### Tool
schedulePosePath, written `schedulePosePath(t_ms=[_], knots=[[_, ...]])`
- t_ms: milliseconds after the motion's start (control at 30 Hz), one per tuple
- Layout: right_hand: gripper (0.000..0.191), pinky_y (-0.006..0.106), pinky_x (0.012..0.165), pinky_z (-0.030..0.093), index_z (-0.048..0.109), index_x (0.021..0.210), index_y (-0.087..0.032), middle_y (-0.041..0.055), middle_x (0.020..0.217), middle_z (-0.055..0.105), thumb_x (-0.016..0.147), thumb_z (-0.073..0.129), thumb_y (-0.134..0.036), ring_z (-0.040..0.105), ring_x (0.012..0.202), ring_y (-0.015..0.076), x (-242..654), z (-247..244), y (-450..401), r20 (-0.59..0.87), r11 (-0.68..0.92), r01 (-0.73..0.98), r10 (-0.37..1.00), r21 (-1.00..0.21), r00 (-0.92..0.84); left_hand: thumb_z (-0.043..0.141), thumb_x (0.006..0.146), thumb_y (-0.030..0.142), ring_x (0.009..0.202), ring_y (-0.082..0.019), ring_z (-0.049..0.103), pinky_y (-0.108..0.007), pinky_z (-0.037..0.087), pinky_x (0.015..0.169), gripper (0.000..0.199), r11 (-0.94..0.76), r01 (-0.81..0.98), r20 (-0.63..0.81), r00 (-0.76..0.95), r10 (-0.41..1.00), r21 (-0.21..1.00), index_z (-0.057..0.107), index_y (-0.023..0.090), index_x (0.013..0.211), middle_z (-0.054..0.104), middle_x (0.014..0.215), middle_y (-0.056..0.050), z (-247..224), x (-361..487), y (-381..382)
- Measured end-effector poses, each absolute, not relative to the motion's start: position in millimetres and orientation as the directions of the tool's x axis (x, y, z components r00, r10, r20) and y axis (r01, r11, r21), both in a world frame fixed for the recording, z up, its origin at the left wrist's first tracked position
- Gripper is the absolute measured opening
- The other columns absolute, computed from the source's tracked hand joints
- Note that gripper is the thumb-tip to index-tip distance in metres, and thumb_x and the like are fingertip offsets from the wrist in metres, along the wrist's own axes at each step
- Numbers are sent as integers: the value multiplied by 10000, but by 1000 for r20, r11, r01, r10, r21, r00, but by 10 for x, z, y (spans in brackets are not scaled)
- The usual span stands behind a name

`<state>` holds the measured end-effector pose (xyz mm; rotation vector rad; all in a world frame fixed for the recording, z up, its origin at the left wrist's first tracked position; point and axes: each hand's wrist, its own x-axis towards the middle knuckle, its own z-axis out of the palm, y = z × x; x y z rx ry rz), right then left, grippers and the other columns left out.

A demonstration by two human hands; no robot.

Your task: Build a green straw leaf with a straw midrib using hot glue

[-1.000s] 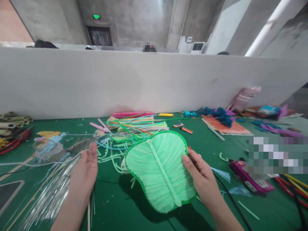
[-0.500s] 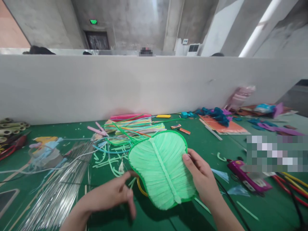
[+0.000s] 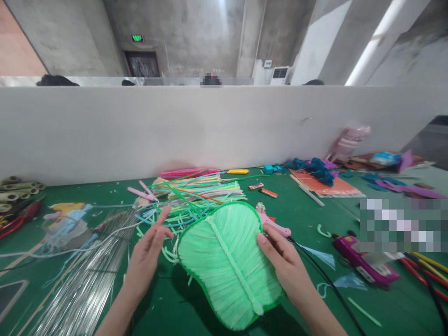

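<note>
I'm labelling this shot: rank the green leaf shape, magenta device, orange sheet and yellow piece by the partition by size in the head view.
1. Green leaf shape
2. Magenta device and orange sheet look alike; the device sits nearer, so unsure
3. Yellow piece

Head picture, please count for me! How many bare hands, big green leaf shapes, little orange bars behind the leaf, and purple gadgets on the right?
Bare hands: 2 (left hand, right hand)
Big green leaf shape: 1
Little orange bars: 2 (farther bar, nearer bar)
Purple gadget: 1
Total: 6
</note>
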<state>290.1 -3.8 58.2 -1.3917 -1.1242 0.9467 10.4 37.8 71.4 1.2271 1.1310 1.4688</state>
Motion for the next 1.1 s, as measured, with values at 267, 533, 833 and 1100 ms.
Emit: schedulePosePath(t_ms=[267, 533, 833, 1100], knots=[[530, 310, 629, 494, 684, 1089, -208, 36, 783, 625, 819, 577, -652, 564, 717, 209, 2723, 537, -99, 58, 33, 238, 993, -971, 98, 811, 698, 340, 1099, -295, 643, -470, 407, 1073, 270, -298, 326, 300, 47, 953, 897, 788, 310, 965, 751, 1093, -68, 528, 242, 338], [538, 312, 662, 541, 713, 1054, -207, 45, 816, 697, 765, 646, -656, 624, 751, 223, 2637, 530, -91, 75, 40, 206, 983, -978, 167, 700, 810, 438, 1028, -264, 654, -397, 407, 1043, 195, -233, 220, 263, -120, 957, 947, 725, 246, 786, 754, 997, -55, 556, 192, 370], [541, 311, 634, 535, 715, 1042, -207, 49, 821, 694, 764, 639, -665, 619, 732, 217, 2694, 482, -82, 46, 11, 194, 984, -981, 174, 463, 905, 581, 344, -93, 255, -224, 314, 391, 411, -43, 13, 43, -62, 997, 999, 394, 240, 685, 261, 467, 106, 686, 116, 330], [575, 334, 671, 541, 718, 1053, -192, 51, 808, 685, 743, 656, -672, 622, 748, 224, 2918, 529, -61, 20, -17, 173, 978, -985, 206, 776, 663, 205, 512, -162, 318, -244, 159, 514, 270, -42, 472, 210, -311, 927, 881, 533, 222, 546, 322, 521, 35, 542, -411, 548]])
